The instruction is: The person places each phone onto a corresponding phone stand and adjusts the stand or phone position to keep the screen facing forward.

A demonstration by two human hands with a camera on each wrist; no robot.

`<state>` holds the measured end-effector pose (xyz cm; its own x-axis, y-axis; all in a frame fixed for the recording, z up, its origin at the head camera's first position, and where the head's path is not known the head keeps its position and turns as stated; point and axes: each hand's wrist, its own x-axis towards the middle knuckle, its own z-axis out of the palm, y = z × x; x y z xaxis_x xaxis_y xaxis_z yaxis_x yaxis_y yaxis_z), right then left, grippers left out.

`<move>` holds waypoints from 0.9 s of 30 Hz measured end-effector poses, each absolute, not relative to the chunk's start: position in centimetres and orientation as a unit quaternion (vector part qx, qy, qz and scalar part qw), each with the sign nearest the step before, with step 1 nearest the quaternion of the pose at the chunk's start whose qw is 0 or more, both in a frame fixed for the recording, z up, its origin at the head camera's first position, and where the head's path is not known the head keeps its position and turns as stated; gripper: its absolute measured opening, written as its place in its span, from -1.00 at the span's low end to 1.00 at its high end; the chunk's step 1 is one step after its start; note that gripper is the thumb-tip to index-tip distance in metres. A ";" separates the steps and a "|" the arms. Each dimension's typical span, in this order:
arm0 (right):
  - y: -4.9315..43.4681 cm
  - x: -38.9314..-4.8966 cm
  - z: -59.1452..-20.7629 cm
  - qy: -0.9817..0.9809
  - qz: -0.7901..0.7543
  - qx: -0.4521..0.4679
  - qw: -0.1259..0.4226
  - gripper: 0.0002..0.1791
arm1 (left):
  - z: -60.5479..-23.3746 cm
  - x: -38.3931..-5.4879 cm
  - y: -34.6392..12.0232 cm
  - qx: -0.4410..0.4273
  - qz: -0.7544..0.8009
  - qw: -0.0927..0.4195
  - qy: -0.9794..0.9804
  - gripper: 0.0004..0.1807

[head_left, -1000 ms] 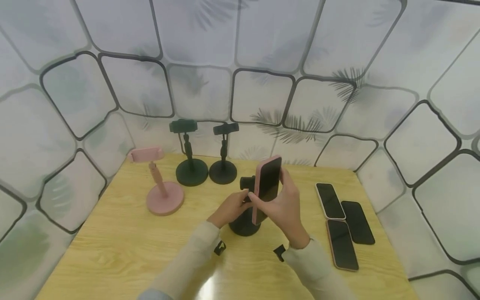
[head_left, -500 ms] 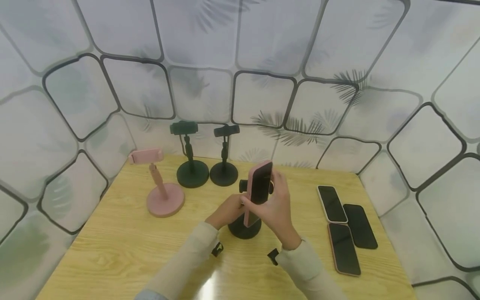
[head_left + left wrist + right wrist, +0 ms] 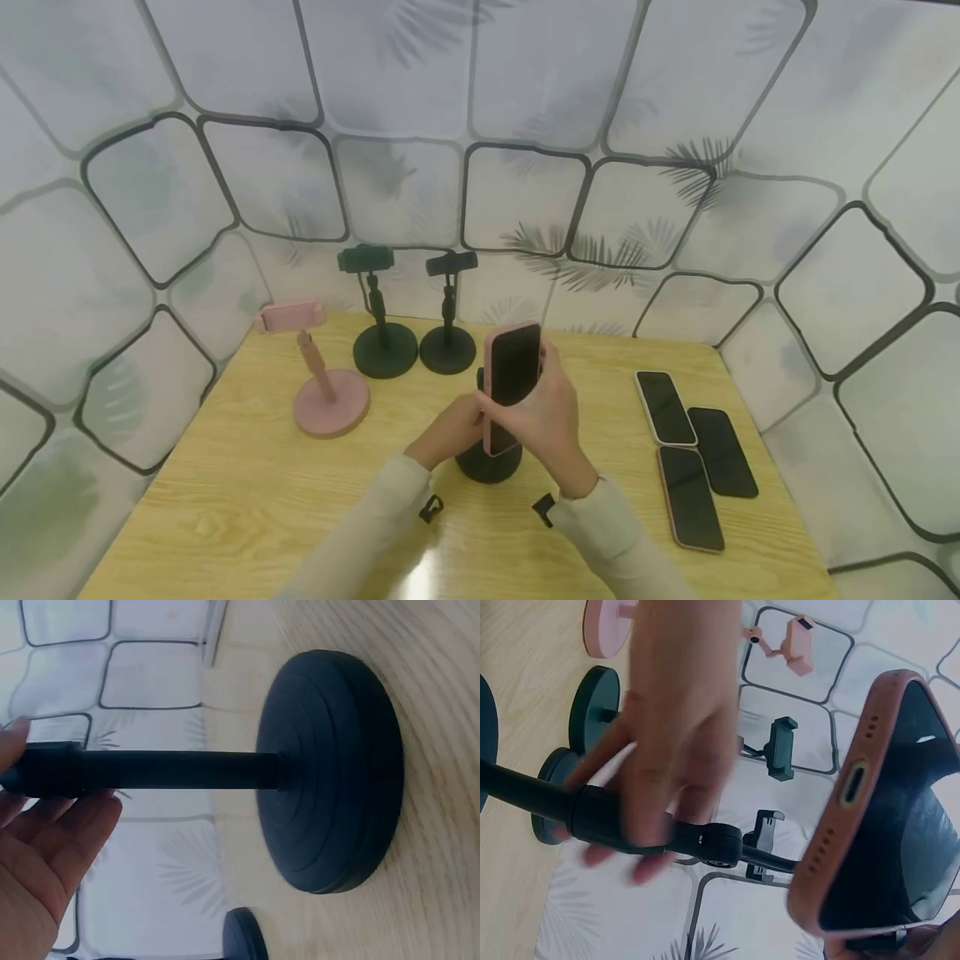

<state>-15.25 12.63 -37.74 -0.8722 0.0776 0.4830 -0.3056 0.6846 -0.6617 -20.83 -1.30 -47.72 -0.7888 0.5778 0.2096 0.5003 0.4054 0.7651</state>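
Observation:
My right hand (image 3: 551, 417) holds a phone in a pink case (image 3: 512, 379) upright, screen towards me, just above a black phone stand (image 3: 489, 465) near the table's middle. The phone hides the stand's clamp in the head view. My left hand (image 3: 448, 429) grips the stand's black pole from the left. In the left wrist view the pole (image 3: 150, 771) runs from the round base (image 3: 330, 772) into my left hand (image 3: 37, 877). The right wrist view shows the phone's bottom edge (image 3: 855, 787) close to the stand's clamp (image 3: 769, 847), with the left hand's fingers (image 3: 667, 727) curled round the pole.
A pink stand (image 3: 324, 371), a dark green stand (image 3: 378, 321) and another black stand (image 3: 447, 321) stand at the back left of the wooden table (image 3: 225, 467). Three phones (image 3: 663, 407) (image 3: 722, 450) (image 3: 690, 498) lie face up on the right. Patterned walls enclose the table.
The right hand has carried the pink phone left and lower, closer over the black stand. The left hand stays on the pole.

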 end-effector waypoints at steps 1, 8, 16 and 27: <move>12.5 -15.3 -37.8 -0.886 0.389 0.061 0.244 -0.03 | -47.6 -20.7 -1.6 0.326 0.450 0.026 0.831 -0.69; 11.6 -15.5 -37.9 -0.892 0.369 0.048 0.255 -0.01 | -44.6 -19.6 -3.8 0.378 0.463 -0.199 0.777 -0.35; 11.3 -15.4 -38.0 -0.889 0.376 0.022 0.259 0.03 | -42.4 -18.9 -4.0 0.419 0.439 -0.281 0.744 -0.54; 11.4 -15.2 -38.0 -0.887 0.382 0.014 0.260 0.06 | -41.7 -19.0 -3.5 0.410 0.389 -0.339 0.752 -0.63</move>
